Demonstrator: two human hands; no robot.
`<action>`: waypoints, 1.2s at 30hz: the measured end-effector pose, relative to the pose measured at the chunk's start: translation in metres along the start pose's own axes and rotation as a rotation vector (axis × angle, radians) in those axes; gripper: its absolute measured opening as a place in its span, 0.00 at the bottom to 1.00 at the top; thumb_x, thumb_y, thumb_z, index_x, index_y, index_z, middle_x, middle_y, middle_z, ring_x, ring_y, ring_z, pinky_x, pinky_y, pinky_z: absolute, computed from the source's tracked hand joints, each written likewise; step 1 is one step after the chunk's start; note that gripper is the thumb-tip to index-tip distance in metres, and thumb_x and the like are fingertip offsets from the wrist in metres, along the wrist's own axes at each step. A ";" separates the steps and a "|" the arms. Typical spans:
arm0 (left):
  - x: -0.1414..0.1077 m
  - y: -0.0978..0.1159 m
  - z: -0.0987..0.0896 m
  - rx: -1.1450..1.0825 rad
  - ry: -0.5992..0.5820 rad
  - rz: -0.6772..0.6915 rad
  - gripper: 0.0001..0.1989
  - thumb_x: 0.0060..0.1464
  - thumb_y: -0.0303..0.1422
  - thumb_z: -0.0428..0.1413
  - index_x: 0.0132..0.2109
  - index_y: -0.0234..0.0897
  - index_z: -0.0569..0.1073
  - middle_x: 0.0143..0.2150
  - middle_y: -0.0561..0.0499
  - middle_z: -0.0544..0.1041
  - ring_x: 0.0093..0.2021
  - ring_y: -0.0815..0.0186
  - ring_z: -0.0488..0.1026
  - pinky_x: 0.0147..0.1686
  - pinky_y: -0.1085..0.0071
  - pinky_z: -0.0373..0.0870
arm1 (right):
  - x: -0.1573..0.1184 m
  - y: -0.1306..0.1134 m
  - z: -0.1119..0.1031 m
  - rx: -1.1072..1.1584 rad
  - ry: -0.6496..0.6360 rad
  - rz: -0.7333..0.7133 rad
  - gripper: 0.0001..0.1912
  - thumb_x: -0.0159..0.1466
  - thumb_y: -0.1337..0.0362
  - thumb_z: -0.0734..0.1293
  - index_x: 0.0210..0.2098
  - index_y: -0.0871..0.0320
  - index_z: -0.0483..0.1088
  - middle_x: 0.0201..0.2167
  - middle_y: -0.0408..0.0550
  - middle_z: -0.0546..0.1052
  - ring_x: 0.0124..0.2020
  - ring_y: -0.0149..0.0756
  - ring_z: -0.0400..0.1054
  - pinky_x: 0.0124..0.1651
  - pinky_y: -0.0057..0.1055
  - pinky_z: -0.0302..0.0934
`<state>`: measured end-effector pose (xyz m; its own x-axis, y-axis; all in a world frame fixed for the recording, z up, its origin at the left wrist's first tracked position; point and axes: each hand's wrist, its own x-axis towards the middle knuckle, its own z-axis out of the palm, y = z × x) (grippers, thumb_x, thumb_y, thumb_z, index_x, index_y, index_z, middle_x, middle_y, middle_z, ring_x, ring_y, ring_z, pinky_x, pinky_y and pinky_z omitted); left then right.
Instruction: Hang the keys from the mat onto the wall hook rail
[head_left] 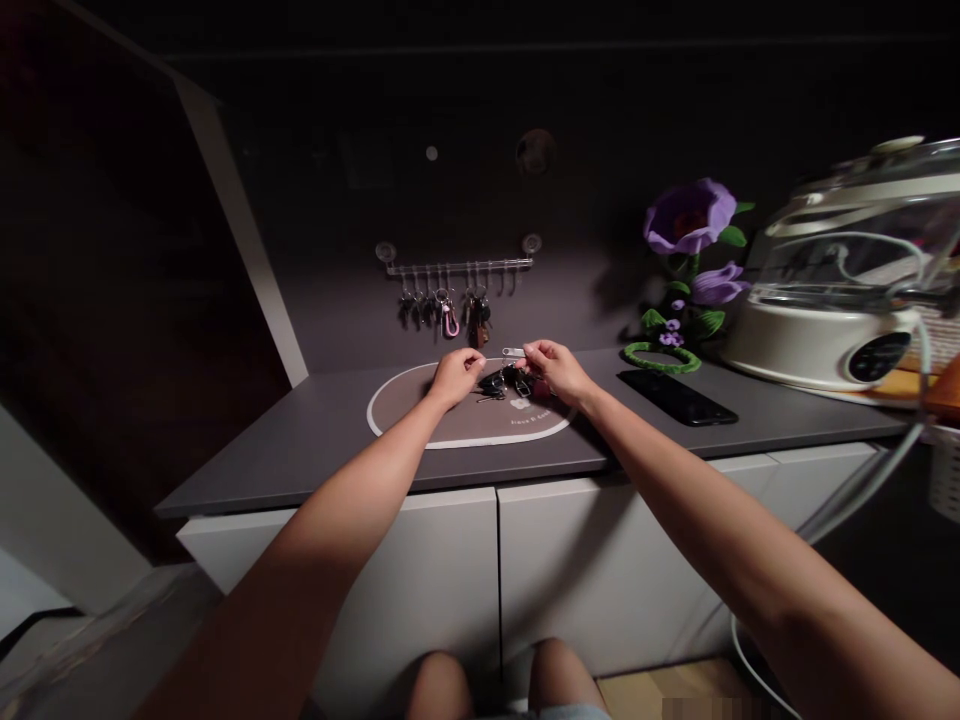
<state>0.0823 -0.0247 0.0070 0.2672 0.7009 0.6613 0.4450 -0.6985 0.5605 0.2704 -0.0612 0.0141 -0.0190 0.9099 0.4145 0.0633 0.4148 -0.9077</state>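
Observation:
My right hand (553, 368) pinches a small flat silver piece with a hole near its end (514, 352), held above the mat; its exact kind is too small to tell. Just below, a bunch of keys (493, 383) with dark fobs lies on the oval brown mat (405, 410), which has a white rim. Whether the silver piece is joined to the keys I cannot tell. My left hand (454, 378) is over the mat on the left of the keys, its fingertips drawn together. Anything between them is hidden or too small to make out.
On the wall behind, a clear hook rail (457, 268) carries several keys and a pink carabiner (450, 322). To the right are a black phone (675, 397), a purple flower decoration (690, 220) and a white appliance with a clear cover (795, 340). The grey counter (285, 450) has white cabinets below.

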 end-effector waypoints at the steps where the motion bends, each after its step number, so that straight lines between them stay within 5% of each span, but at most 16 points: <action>1: 0.000 0.001 0.000 0.002 -0.007 0.008 0.09 0.49 0.32 0.50 0.32 0.33 0.73 0.28 0.50 0.75 0.29 0.68 0.68 0.32 0.73 0.63 | 0.000 0.000 0.000 0.022 -0.002 0.002 0.18 0.51 0.50 0.67 0.27 0.59 0.64 0.26 0.45 0.74 0.22 0.24 0.60 0.26 0.23 0.56; 12: -0.001 0.003 0.005 -0.030 -0.199 0.086 0.11 0.49 0.33 0.51 0.36 0.33 0.75 0.35 0.48 0.76 0.34 0.67 0.69 0.37 0.71 0.64 | 0.002 -0.001 0.001 0.174 -0.023 -0.014 0.17 0.51 0.52 0.68 0.29 0.59 0.64 0.28 0.45 0.75 0.23 0.23 0.62 0.29 0.23 0.58; 18: -0.003 0.006 0.007 -0.180 -0.275 0.009 0.10 0.47 0.35 0.53 0.34 0.32 0.74 0.30 0.50 0.75 0.29 0.69 0.67 0.33 0.72 0.63 | -0.001 -0.006 0.002 0.123 0.003 -0.045 0.18 0.52 0.49 0.66 0.29 0.58 0.62 0.28 0.45 0.75 0.24 0.24 0.63 0.32 0.25 0.60; 25: -0.002 0.009 0.003 -0.334 -0.255 -0.070 0.10 0.46 0.36 0.55 0.31 0.32 0.71 0.27 0.53 0.72 0.27 0.72 0.64 0.32 0.74 0.61 | 0.001 -0.006 0.001 0.198 0.038 -0.052 0.18 0.51 0.51 0.67 0.30 0.58 0.62 0.27 0.44 0.74 0.23 0.23 0.62 0.29 0.23 0.59; 36: 0.009 -0.005 0.001 -0.682 -0.023 -0.240 0.08 0.46 0.34 0.56 0.31 0.33 0.69 0.27 0.54 0.69 0.27 0.75 0.64 0.28 0.78 0.61 | 0.000 -0.006 -0.001 0.182 0.100 -0.030 0.16 0.54 0.50 0.65 0.29 0.57 0.60 0.29 0.44 0.73 0.24 0.24 0.63 0.31 0.26 0.61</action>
<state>0.0835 -0.0149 0.0101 0.2502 0.8439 0.4746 -0.1373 -0.4543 0.8802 0.2714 -0.0637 0.0196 0.0815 0.8956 0.4374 -0.1170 0.4444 -0.8881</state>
